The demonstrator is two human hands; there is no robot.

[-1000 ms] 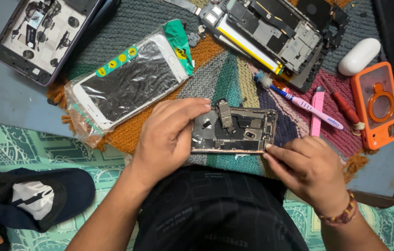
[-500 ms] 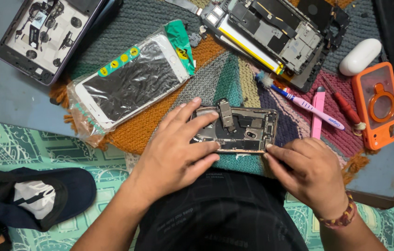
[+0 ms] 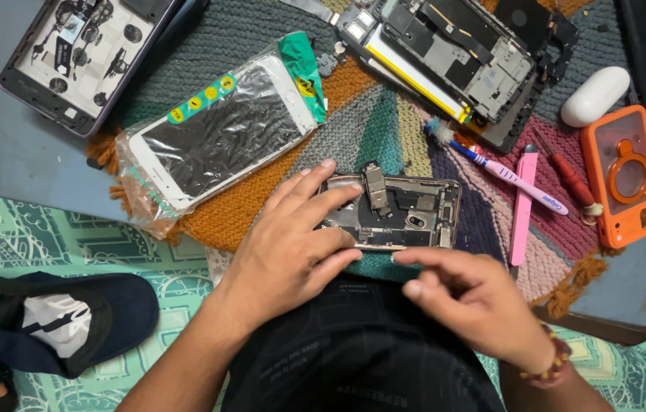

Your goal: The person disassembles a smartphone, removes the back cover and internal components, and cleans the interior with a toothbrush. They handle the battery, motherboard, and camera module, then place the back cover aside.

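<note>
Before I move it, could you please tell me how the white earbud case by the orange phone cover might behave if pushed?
The white earbud case looks smooth and rounded, so it would probably slide or rock rather than stay put. It lies partly on the knitted mat, which may slow it. It seems rigid and light.

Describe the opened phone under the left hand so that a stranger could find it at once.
Start at the knitted mat of many colours on the grey table. At its near edge, the left hand rests on the opened phone. Unlike the bagged white phone to its left, it is small, gold-rimmed, and shows bare inner parts.
</note>
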